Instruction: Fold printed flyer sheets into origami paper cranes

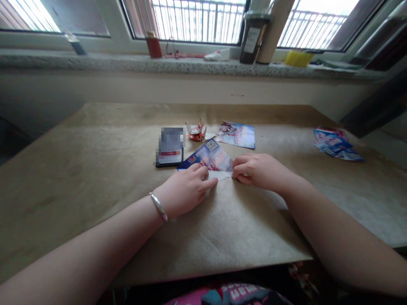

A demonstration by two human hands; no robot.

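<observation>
A blue printed paper (pixel 209 159) lies partly folded on the brown table (pixel 95 169), its white underside showing at the near edge. My left hand (pixel 184 190), with a silver bangle on the wrist, presses down on the paper's near left part with curled fingers. My right hand (pixel 257 169) pinches the paper's right corner with closed fingers. Both hands rest on the tabletop, almost touching each other.
A phone (pixel 170 147) lies just left of the paper. Behind it sit a small red and white folded paper figure (pixel 196 130) and another blue leaflet (pixel 237 134). More blue leaflets (pixel 335 144) lie at the right. The windowsill (pixel 127 63) holds a red cup, bottles and oddments.
</observation>
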